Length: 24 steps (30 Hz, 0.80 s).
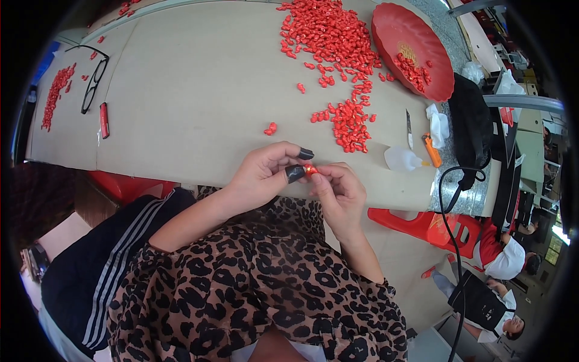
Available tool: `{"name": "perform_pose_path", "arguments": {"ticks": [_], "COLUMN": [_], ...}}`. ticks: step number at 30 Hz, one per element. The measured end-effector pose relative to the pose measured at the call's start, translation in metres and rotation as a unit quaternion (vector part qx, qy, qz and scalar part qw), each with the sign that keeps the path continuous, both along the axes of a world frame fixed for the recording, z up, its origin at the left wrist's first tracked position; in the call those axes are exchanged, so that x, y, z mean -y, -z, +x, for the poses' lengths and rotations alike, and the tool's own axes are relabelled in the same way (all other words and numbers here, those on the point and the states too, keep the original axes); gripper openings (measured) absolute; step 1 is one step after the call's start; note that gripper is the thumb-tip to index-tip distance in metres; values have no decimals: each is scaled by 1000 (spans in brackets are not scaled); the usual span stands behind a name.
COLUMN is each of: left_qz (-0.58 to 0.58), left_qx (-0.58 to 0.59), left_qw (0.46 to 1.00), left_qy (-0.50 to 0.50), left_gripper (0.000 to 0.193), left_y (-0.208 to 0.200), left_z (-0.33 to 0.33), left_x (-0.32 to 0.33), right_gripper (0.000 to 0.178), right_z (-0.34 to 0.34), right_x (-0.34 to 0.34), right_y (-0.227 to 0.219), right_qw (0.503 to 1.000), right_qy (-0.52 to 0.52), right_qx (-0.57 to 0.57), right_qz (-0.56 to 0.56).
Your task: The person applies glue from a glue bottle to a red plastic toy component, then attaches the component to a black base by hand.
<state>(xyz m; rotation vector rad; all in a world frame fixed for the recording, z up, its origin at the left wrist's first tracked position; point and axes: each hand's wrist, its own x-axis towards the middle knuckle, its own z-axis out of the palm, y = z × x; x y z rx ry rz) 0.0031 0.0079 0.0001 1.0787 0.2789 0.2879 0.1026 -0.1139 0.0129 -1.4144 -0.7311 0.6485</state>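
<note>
My left hand (263, 173) and my right hand (342, 194) meet at the table's near edge. Between their fingertips is a small red gourd-shaped piece (310, 169) with a touch of gold on it. Black coverings wrap the thumb and a fingertip of my left hand. My right thumb and fingers pinch the piece from the other side. Just beyond my left hand lies a loose red piece (271, 128). A small heap of similar pieces (351, 128) sits beyond my right hand, trailing back to a larger pile (325, 36).
A scalloped red tray (386, 27) holds several pieces at the back right. Nearer are a knife (409, 130), an orange cutter (432, 149), white tissue (437, 125) and a squeeze bottle (403, 158). Eyeglasses (90, 90) and a red pen-like item (104, 120) lie left. A cable (456, 241) hangs right.
</note>
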Motion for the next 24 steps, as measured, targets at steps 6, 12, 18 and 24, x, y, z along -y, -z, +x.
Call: {"name": "perform_pose_path", "arguments": {"ticks": [6, 12, 18, 24], "left_qz": [-9, -18, -1, -12], "left_qx": [-3, -28, -49, -35], "left_qw": [1000, 999, 999, 999], "left_qy": [13, 13, 18, 26], "left_gripper": [19, 19, 19, 16], "left_y": [-1, -8, -12, -6], "left_z": [0, 1, 2, 2], "left_x": [1, -1, -2, -1], "right_gripper": [11, 12, 12, 11], "right_z": [4, 7, 7, 8], "right_x": [3, 3, 4, 3], "right_y": [-2, -4, -5, -5], "right_qw": [994, 990, 990, 990], "right_qy": [-12, -20, -21, -21], "right_qx": [-92, -119, -119, -116], "right_qz": [-62, -67, -65, -73]}}
